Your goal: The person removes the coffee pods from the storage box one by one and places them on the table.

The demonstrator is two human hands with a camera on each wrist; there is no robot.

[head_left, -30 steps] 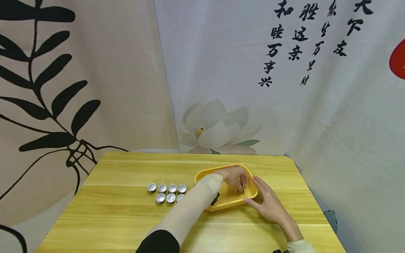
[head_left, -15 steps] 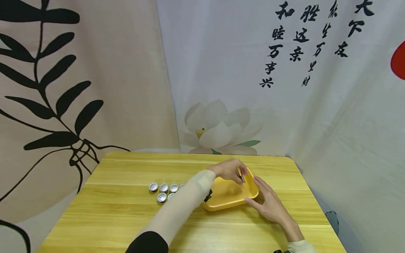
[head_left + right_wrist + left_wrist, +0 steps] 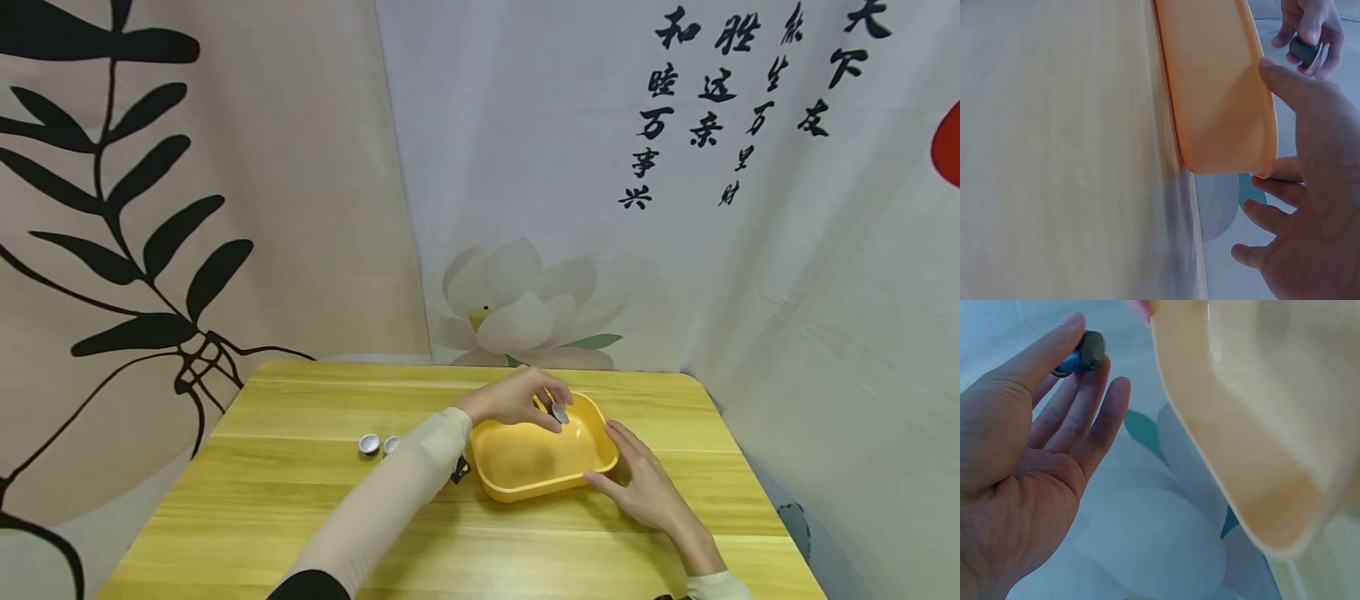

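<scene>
My left hand [image 3: 517, 398] pinches a coffee capsule [image 3: 559, 412] between thumb and fingertips, over the far side of the yellow tray [image 3: 517, 457]. In the left wrist view the capsule [image 3: 1092, 350] shows a dark rounded body, and the other fingers stay loosely extended. My right hand [image 3: 643, 492] spans the tray's right end with straight, spread fingers. In the right wrist view its thumb [image 3: 1285, 81] touches the rim and the index finger lies at the corner. Other coffee capsules [image 3: 368, 444] with silver faces stand left of the tray, partly hidden behind my left sleeve.
The wooden table [image 3: 247, 508] has its far edge just behind the tray. Behind it hangs a white and beige cloth backdrop [image 3: 525, 167] with printed leaves, a lotus and writing. My left forearm [image 3: 405, 475] crosses the table's middle.
My left hand has lifted the capsule from inside the tray and moved it up and to the left. The left arm now covers more of the standing capsules. My right hand keeps its place.
</scene>
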